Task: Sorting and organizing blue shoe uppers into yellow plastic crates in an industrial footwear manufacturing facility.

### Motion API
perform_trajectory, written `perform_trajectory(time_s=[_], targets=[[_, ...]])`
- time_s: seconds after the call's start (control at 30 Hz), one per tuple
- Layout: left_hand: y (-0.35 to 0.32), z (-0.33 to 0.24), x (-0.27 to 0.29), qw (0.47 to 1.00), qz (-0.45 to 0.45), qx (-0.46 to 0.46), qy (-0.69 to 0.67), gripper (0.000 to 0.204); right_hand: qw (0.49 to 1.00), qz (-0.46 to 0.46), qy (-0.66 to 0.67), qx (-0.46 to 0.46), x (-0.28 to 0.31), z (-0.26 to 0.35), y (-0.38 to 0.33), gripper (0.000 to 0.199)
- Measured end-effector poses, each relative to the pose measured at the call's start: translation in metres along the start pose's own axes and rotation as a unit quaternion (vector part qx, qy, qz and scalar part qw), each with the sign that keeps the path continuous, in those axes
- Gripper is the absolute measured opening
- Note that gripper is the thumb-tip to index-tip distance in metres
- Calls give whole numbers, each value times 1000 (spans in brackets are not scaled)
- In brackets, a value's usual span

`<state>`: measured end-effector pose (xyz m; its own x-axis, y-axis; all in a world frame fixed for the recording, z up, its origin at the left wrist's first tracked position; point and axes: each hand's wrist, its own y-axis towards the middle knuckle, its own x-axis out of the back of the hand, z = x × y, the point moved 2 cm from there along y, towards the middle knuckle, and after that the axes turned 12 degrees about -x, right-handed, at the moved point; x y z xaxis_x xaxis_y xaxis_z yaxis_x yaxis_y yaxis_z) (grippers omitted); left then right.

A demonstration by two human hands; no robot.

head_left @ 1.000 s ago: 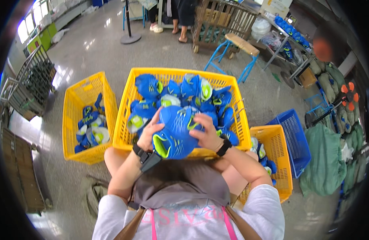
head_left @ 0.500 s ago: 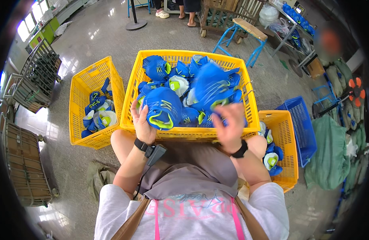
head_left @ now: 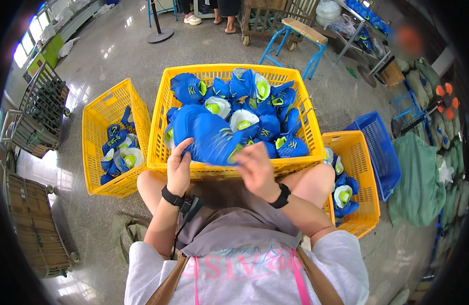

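Over the near edge of a yellow crate [head_left: 234, 168], my left hand [head_left: 179, 166] is closed on a blue shoe upper [head_left: 182, 123], fingers behind it and thumb in front. A second blue shoe upper [head_left: 209, 137], smeared by motion and with light green stripes, overlaps the first. My right hand [head_left: 258, 170] pinches its lower right end near the green collar. Inside the crate lie many more blue shoe uppers [head_left: 269, 127], some turned so that a white lining with a bright green patch [head_left: 243, 120] shows.
Smaller yellow crates with shoe uppers stand at left [head_left: 92, 147] and right [head_left: 369, 188]. Beside the right one is a blue crate [head_left: 389, 157]. Ahead are a stool [head_left: 304, 31], a wheeled cart [head_left: 275, 15] and a pole base [head_left: 160, 35]. A green sack [head_left: 416, 183] lies far right.
My right hand has swung left and nearer with its shoe upper, which now overlaps the one in my left hand. The view has shifted slightly.
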<state>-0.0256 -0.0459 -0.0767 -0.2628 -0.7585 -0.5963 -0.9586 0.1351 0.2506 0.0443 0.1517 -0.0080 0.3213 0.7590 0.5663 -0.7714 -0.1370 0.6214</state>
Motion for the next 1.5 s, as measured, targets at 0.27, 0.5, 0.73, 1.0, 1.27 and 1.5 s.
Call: perform_trajectory(time_s=[0.27,0.5,0.73,1.0,1.27,1.5], targets=[[-1,1,-11,994,89,-61,-10,48,995,-41,-72,50,27,2,-3,20],[-4,0,-27,995,26,52,-79,32,889,-136,347,-265,46,-34,-7,26],[-8,36,-67,984,126,121,-47,34,793,60,387,-466,44,-81,-18,40],[16,-24,76,990,-133,-40,-4,32,789,-133,-360,-480,358,-187,-150,39],[12,-13,65,968,-160,-116,154,48,861,65,-338,-375,193,-236,29,36],[-16,-8,73,954,-131,-14,268,23,882,351,-295,-109,-119,-260,40,20]])
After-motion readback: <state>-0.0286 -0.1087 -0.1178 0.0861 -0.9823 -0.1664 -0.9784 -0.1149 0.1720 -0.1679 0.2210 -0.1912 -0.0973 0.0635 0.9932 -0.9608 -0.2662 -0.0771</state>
